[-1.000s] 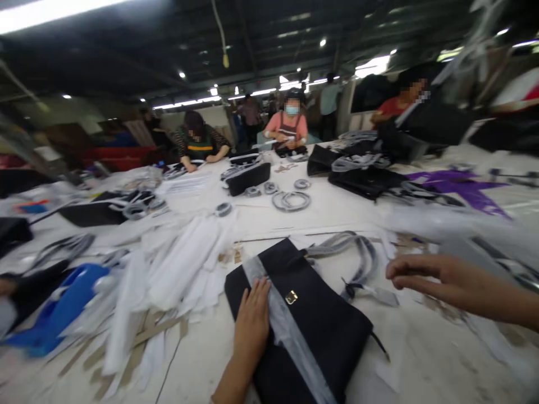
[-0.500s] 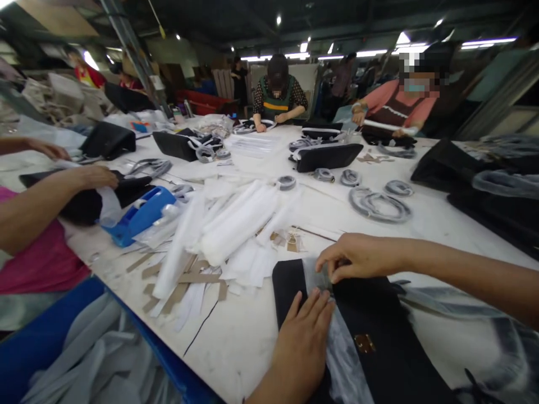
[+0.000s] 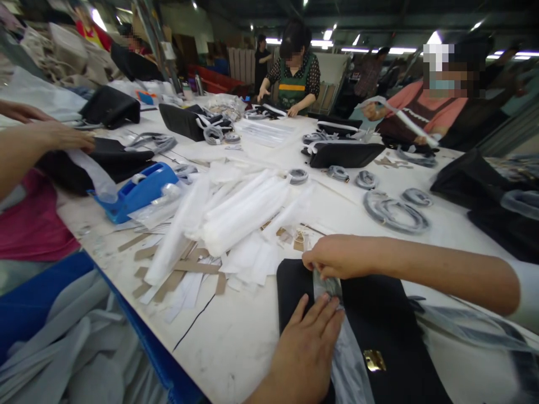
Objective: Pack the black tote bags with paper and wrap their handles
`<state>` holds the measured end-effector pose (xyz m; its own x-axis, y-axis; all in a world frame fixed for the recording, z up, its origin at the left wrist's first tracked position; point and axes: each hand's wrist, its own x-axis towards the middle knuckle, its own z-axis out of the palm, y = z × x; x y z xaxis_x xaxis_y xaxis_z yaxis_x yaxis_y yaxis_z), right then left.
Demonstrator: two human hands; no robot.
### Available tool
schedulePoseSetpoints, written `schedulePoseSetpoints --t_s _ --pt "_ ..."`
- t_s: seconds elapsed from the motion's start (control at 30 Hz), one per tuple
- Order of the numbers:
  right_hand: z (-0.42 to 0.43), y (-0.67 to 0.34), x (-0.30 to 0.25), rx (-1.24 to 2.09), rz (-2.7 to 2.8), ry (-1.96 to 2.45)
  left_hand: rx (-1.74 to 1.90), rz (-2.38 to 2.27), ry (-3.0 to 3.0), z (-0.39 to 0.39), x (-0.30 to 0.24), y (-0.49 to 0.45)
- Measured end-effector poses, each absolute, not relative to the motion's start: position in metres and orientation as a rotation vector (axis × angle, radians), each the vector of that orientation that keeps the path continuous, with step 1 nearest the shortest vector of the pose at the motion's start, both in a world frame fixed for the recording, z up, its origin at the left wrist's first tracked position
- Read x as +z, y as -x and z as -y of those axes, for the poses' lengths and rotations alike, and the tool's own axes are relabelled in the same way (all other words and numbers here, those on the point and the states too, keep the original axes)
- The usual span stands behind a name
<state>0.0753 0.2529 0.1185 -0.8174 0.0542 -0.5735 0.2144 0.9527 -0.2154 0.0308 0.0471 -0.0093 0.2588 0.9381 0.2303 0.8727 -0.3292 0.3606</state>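
**A bare left hand (image 3: pixel 309 336) and a bare right hand (image 3: pixel 339 256) were at a long, translucent plastic strip (image 3: pixel 348 362) on a flat, black, smooth-faced bag (image 3: pixel 381 314)**

A broad, white-topped worktable (image 3: pixel 236 331) spread beneath and beyond both hands. Below its edge, to the left of the left hand, a blue-walled bin (image 3: pixel 37 286) held pale grey, flat pieces. The bag lay on the table directly under both hands, its near end out of view. Beyond the left hand and to its left lay a heap of long, white, foam-like wraps (image 3: pixel 244 210), and past that a blue plastic tape dispenser (image 3: pixel 137 193). Beyond the right hand, well apart from it, lay a looped grey strap in clear wrapping (image 3: pixel 391 224). The strip ran along the bag beneath the left hand, which was palm down with its fingers slightly spread. Just beyond, the right hand's fingers curled down at the strip's upper end; whether they pinched it could not be told. To the right of the left hand, a small, gold-coloured metal clasp (image 3: pixel 374 360) sat on the bag.
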Motion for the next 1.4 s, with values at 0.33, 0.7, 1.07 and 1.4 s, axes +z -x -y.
schedulePoseSetpoints --t_s 0.33,0.7,1.07,1.4 --pt "-0.253 -0.097 0.127 -0.213 -2.577 -0.283 0.651 -1.704 -2.341 -0.047 -0.010 -0.032" --pt "-0.252 -0.083 0.149 0.015 -2.532 -0.368 0.676 -1.728 -2.363 -0.047 -0.010 -0.032" --pt "-0.275 -0.070 0.130 -0.280 -2.569 -0.245 0.681 -1.712 -2.400 -0.048 -0.013 -0.030" --pt "-0.317 -0.066 0.094 -1.024 -2.335 -0.279 0.731 -1.765 -2.467 -0.054 -0.025 -0.031"
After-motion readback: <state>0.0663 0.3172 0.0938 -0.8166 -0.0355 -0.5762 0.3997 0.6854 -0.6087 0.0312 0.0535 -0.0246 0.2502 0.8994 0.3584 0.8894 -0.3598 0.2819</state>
